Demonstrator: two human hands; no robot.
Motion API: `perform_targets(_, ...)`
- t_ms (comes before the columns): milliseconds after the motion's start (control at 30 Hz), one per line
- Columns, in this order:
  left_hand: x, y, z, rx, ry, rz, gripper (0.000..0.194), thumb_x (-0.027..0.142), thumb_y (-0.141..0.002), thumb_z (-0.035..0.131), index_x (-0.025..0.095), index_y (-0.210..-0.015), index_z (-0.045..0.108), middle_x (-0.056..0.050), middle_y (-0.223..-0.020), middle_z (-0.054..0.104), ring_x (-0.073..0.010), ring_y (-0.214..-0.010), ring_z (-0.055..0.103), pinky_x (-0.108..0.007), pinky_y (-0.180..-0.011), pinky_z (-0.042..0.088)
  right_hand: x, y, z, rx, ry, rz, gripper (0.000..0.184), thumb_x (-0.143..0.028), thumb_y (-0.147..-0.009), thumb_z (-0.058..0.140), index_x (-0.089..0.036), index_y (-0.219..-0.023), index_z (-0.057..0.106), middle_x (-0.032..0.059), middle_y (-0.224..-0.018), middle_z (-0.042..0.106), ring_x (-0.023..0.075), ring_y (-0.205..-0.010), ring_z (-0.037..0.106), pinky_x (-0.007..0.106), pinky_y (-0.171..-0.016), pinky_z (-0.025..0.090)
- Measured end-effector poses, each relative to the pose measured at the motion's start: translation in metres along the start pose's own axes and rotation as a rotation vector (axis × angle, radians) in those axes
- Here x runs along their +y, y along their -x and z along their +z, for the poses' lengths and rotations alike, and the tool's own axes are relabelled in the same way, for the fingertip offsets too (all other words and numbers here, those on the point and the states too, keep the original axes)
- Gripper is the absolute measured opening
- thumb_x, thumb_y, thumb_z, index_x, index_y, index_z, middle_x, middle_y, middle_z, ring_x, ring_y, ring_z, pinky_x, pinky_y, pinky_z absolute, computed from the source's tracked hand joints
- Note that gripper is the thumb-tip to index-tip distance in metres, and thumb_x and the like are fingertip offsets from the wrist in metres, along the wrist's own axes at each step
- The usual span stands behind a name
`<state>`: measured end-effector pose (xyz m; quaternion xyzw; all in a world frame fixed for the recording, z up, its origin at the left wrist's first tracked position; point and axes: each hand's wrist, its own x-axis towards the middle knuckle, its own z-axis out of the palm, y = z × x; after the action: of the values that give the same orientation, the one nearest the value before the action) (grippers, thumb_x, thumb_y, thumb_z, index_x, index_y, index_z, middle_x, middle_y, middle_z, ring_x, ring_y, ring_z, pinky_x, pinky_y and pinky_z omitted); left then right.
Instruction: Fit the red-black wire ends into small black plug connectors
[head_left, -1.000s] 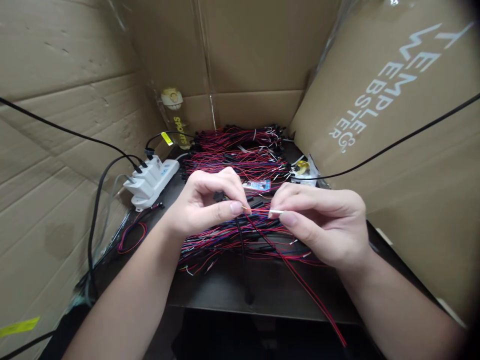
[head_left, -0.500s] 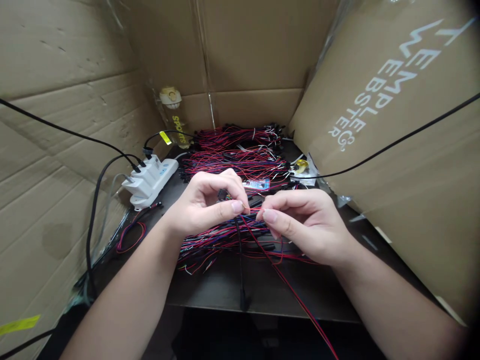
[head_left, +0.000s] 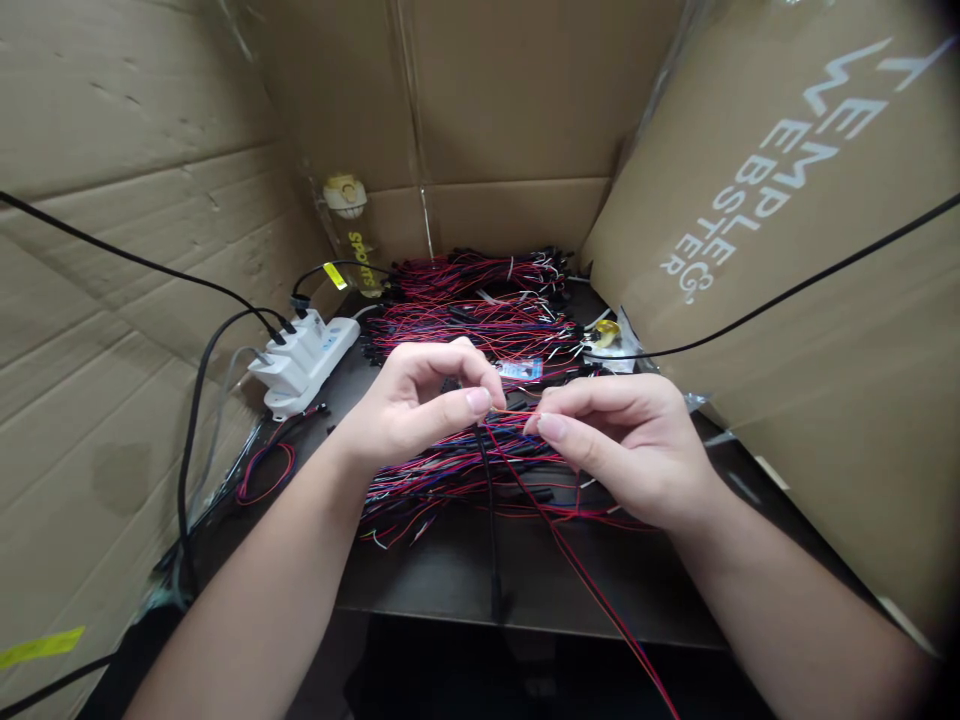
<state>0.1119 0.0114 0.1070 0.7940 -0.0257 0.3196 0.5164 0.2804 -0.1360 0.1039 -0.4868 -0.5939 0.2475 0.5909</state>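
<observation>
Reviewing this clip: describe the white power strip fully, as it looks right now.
The power strip is white, smooth and plastic-looking, long with rounded ends. Blocky white adapters cover much of its top; its far end shows a small bluish marking, too small to read. Black cables and a thinner grey one run into the plugged cluster. It lies slantwise on the dark tabletop, beside the left cardboard wall. Neither the left hand nor the right hand touches it.
</observation>
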Motion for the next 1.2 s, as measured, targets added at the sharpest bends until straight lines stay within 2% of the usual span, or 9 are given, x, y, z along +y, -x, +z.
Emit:
perform_targets(267, 0.001, 0.001, -0.001, 0.01, 0.006, -0.021, 0.023, 0.037, -0.088, 0.073, 0.016, -0.079, 0.073, -0.006, -0.074, 0.065, -0.0157, -0.069, 0.058, -0.03, -0.065, 0.048, -0.001, 0.0, 0.0, 0.034, 0.018, -0.003, 0.011, -0.025, -0.082, 0.079, -0.018, -0.073, 0.079, 0.0038, -0.062, 0.071, 0.0133, -0.053, 0.059, 0.025, -0.048, 0.047)
perform_targets(667, 0.005, -0.002, -0.001, 0.001, -0.016, 0.027, 0.021, 0.034, -0.083, 0.078, 0.016, -0.077, 0.07, -0.006, -0.072, 0.067, -0.0159, -0.069, 0.06, -0.031, -0.067, 0.05, 0.0, 0.001, -0.001, 0.031, 0.03, 0.01, 0.016, -0.033, -0.082, 0.08, -0.019, -0.073, 0.08, 0.004, -0.062, 0.07, 0.0146, -0.053, 0.059, 0.026, -0.046, 0.045)
perform_targets(833, 0.004, 0.0, 0.001, 0.029, -0.014, -0.008, 0.019, 0.033, -0.084, 0.078, 0.016, -0.079, 0.072, -0.005, -0.074, 0.067, -0.0145, -0.068, 0.059, -0.03, -0.066, 0.048, 0.001, 0.0, -0.001, -0.011, 0.028, 0.056, 0.019, -0.034, -0.083, 0.078, -0.017, -0.074, 0.077, 0.0027, -0.06, 0.066, 0.0119, -0.051, 0.052, 0.024, -0.044, 0.041)
perform_targets(1033, 0.001, -0.001, 0.006, 0.031, -0.052, -0.022, 0.017, 0.032, -0.087, 0.076, 0.016, -0.08, 0.074, -0.004, -0.075, 0.069, -0.0135, -0.069, 0.06, -0.028, -0.066, 0.048, 0.006, -0.004, 0.004, -0.116, -0.097, 0.12, 0.025, -0.036, -0.086, 0.077, -0.014, -0.075, 0.07, -0.0044, -0.055, 0.049, 0.0064, -0.047, 0.038, 0.021, -0.041, 0.029)
perform_targets(1200, -0.001, -0.003, 0.01, 0.002, -0.073, -0.029, 0.019, 0.033, -0.086, 0.078, 0.015, -0.079, 0.074, -0.004, -0.073, 0.068, -0.0133, -0.068, 0.059, -0.029, -0.069, 0.049, 0.013, -0.006, 0.01, -0.183, -0.22, 0.183, 0.028, -0.037, -0.085, 0.078, -0.015, -0.073, 0.067, -0.0058, -0.052, 0.047, 0.0067, -0.046, 0.037, 0.022, -0.043, 0.028)
